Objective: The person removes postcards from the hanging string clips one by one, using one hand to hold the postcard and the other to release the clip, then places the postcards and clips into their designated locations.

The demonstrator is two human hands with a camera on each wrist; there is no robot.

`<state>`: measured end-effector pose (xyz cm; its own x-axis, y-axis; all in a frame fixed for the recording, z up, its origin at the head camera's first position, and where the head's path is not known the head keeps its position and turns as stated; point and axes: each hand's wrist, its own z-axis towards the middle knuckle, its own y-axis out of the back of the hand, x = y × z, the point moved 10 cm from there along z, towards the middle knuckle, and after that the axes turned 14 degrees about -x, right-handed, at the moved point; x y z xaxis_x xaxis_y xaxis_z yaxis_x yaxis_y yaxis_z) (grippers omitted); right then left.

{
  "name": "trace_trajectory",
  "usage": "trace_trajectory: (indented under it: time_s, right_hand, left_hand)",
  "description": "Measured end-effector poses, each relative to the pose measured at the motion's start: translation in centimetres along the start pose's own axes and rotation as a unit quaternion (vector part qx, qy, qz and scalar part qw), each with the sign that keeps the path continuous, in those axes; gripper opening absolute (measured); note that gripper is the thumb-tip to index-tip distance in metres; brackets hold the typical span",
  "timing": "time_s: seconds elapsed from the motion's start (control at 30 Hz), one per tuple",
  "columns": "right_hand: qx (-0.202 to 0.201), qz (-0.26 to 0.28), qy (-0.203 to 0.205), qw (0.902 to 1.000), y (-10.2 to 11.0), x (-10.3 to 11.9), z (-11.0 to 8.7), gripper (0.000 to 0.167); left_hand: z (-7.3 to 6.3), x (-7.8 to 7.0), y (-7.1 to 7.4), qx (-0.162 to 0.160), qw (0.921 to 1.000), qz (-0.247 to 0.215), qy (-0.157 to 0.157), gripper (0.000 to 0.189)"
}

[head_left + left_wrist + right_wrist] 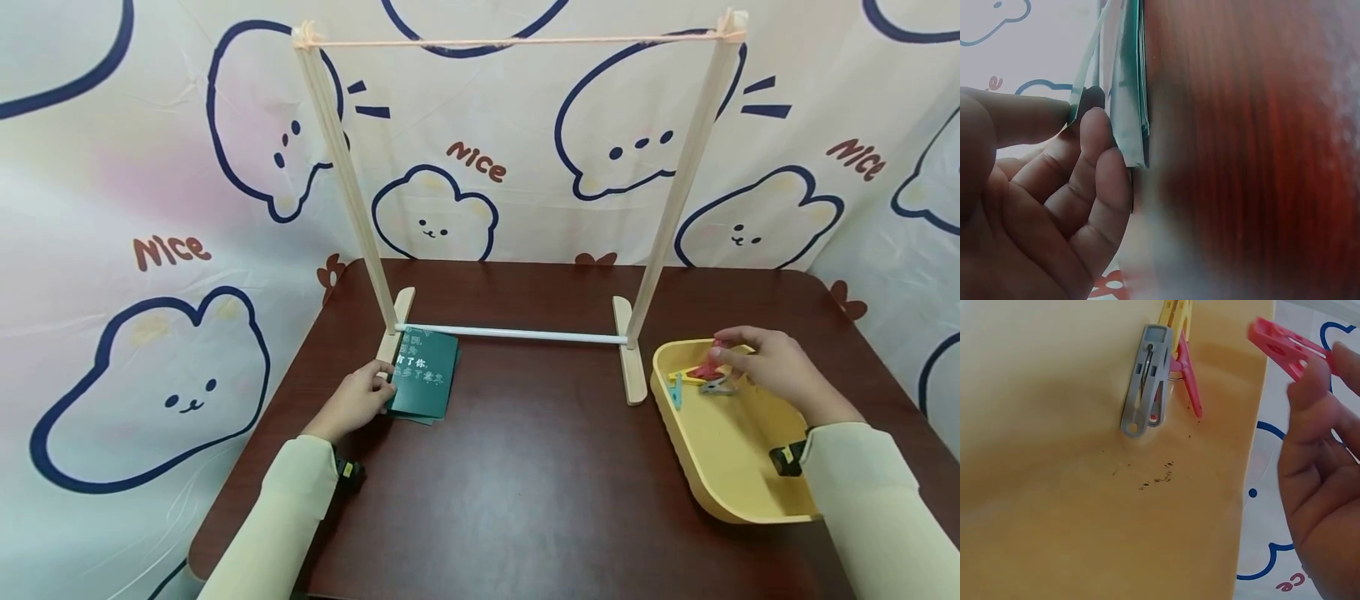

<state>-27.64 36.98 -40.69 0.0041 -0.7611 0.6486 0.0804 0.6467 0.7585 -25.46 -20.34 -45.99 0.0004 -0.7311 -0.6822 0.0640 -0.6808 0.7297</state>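
Note:
My left hand (356, 402) pinches the left edge of the top card in a small stack of dark green cards (422, 379) with white writing. In the left wrist view, that card's edge (1080, 94) is lifted apart from the other cards (1127, 81), between thumb and fingers. Over the far end of the yellow tray (708, 479), my right hand (780, 371) pinches a red clothespin (1288, 347). Below it in the tray lie a grey clothespin (1146, 381), a yellow clothespin (1179, 319), another red clothespin (1190, 381) and a blue clothespin (677, 390).
A wooden frame stands on the brown table (525, 467), with a left post (348, 183), a right post (684, 183), a string (517, 42) across the top and a white rod (517, 334) low down. The cards lie by its left foot (405, 304), the tray right of its right foot (632, 367).

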Motion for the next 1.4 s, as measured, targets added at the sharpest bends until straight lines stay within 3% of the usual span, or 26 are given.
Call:
trace_trajectory:
  time_s: [0.57,1.2,1.4]
  right_hand:
    - [0.064,-0.015,-0.005,0.9978,-1.8,-1.0,-0.7,0.059]
    - [0.091,-0.020,0.003,0.9957,-2.6,-1.2,-1.4,0.052]
    - [0.107,-0.021,0.007,0.9940,-3.1,-1.1,-1.6,0.045]
  left_hand:
    - [-0.1,0.6,-0.4,0.011,0.9994,0.028,0.016,0.033]
    - [-0.4,0.5,-0.2,0.024,0.9990,0.038,0.009,0.035]
    - [-0.4,0.2,0.4,0.008,0.9994,0.032,0.013,0.035]
